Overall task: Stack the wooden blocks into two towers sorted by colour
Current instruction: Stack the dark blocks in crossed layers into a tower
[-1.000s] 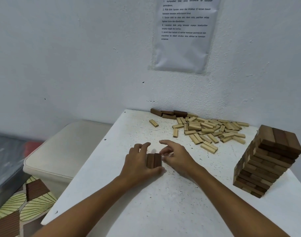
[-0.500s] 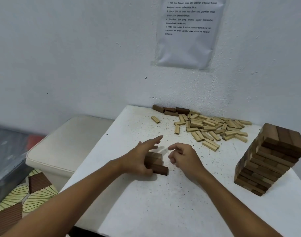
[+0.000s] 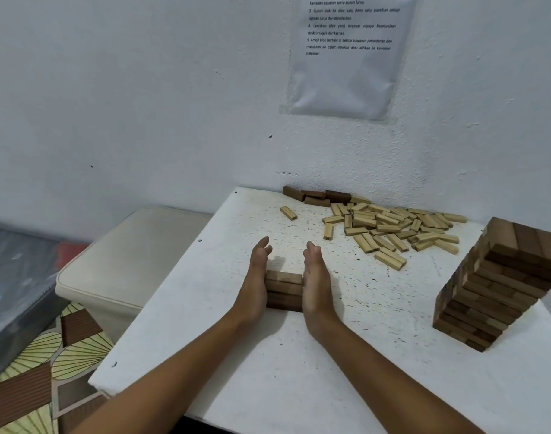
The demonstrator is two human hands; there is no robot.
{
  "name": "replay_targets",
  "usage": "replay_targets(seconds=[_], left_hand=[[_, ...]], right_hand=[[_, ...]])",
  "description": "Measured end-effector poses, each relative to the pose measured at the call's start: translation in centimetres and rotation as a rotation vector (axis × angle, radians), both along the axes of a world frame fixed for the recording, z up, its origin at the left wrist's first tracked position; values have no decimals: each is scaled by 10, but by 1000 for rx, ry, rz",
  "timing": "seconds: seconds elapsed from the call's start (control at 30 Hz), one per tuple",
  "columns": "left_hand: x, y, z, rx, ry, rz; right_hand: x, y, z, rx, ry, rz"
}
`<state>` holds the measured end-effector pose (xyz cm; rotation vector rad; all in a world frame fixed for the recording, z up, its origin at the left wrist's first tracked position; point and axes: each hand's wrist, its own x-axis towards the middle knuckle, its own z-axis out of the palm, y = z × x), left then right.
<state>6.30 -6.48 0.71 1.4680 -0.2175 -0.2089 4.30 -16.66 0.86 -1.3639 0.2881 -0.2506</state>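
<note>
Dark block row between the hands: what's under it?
The dark block row lies flat on the bare white table, nothing visible beneath. Left hand and right hand cover both its ends.

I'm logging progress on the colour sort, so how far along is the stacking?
Done: the dark tower stands tall at right. In hand: left hand and right hand press flat against a few dark blocks. Left: the light pile is unstacked, and dark strays lie by the wall.

The hands hide the ends of the dark blocks (image 3: 284, 290); the picture's edge cuts the sheet (image 3: 351, 57) and counter (image 3: 299, 386).
</note>
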Motion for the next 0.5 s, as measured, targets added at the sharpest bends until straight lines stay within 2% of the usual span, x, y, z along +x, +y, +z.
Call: replay_targets(seconds=[0.17,0.27,0.37,0.43,0.5], left_hand=[[0,-1,-4,-38,14,9],[5,7,-3,20,-53,-12],[19,31,-4,279,-221,-48],[26,50,-2,477,-346,-150],[29,64,-4,575,-418,-225]], right_hand=[[1,7,1,43,-15,-28],[1,0,1,-4,-24,-26],[0,-25,6,-198,-9,49],[-3,-46,5,-402,12,193],[-7,-61,3,-540,22,309]])
